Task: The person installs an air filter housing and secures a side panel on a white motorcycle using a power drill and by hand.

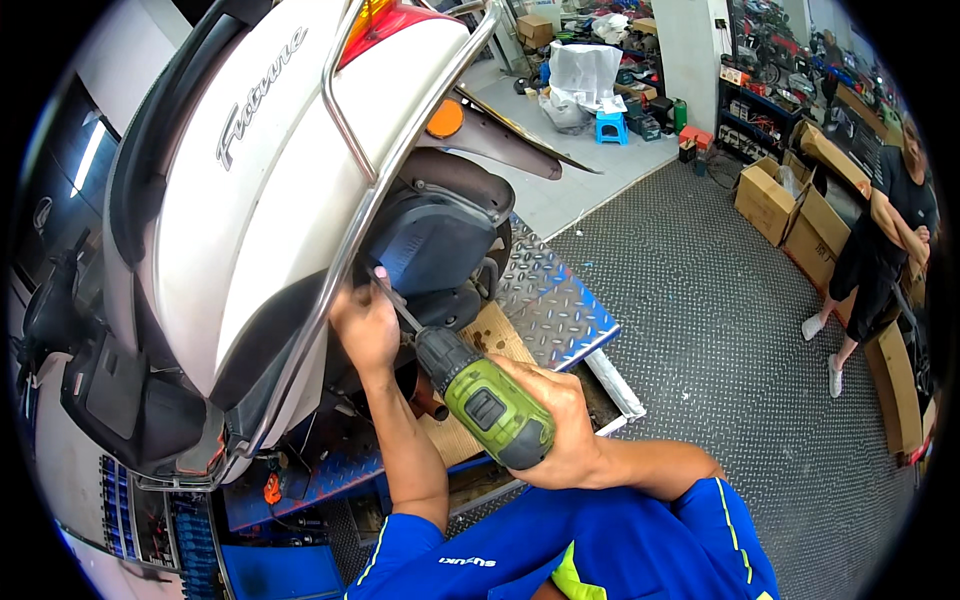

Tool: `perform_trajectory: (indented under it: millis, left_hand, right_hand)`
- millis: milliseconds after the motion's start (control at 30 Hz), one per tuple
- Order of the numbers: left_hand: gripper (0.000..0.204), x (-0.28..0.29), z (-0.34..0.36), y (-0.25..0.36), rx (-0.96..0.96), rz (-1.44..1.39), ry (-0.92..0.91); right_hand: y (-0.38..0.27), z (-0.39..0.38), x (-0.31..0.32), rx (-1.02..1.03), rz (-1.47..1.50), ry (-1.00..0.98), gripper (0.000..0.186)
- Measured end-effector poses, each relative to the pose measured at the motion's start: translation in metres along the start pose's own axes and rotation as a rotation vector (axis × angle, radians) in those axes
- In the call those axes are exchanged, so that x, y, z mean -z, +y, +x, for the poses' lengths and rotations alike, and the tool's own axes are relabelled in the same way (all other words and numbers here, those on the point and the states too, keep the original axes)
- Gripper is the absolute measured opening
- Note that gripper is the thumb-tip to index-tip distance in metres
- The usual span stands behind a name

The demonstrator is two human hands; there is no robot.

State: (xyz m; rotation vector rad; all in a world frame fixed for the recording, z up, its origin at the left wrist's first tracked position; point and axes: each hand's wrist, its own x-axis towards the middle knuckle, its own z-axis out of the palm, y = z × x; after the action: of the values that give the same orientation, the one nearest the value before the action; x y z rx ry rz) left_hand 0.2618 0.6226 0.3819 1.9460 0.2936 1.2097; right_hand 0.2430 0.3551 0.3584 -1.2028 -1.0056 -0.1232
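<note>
My right hand (553, 418) is wrapped round the grip of a green and black cordless drill (490, 405). A long metal bit (408, 316) runs from the drill's chuck up toward the lower side of a white scooter (265, 190). Beside the bit's far end, my left hand (366, 322) is curled in close under the bodywork; its fingers are partly hidden and slightly blurred, so what they hold is unclear. Just beyond sits a dark engine-side cover (425, 240). A chrome guard rail (352, 235) curves along the scooter above my left hand.
The scooter stands over a blue-edged diamond-plate lift (560, 310), with brown cardboard (500, 335) beneath the engine. Black textured flooring (690, 320) spreads to the right. Cardboard boxes (768, 200) line the far right, where a person (885, 230) stands. A blue stool (611, 127) is farther back.
</note>
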Motion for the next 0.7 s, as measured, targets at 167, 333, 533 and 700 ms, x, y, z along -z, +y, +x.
perform_trajectory:
  millis: [167,333,533,700]
  left_hand:
    - [0.051,-0.003,-0.001,0.002,-0.022,-0.061,0.008]
    - [0.053,-0.006,0.001,0.001,-0.043,-0.072,0.01]
    - [0.053,-0.004,0.0,0.003,0.08,-0.099,-0.008]
    - [0.052,-0.001,0.0,-0.007,0.024,-0.133,-0.008]
  right_hand:
    - [-0.002,0.002,0.0,0.002,-0.011,-0.006,0.066]
    - [0.006,0.0,-0.002,0.02,0.002,0.027,0.065]
    - [0.012,-0.003,-0.009,-0.002,-0.072,-0.056,0.084]
    - [0.002,0.0,-0.011,-0.001,-0.274,-0.152,0.098]
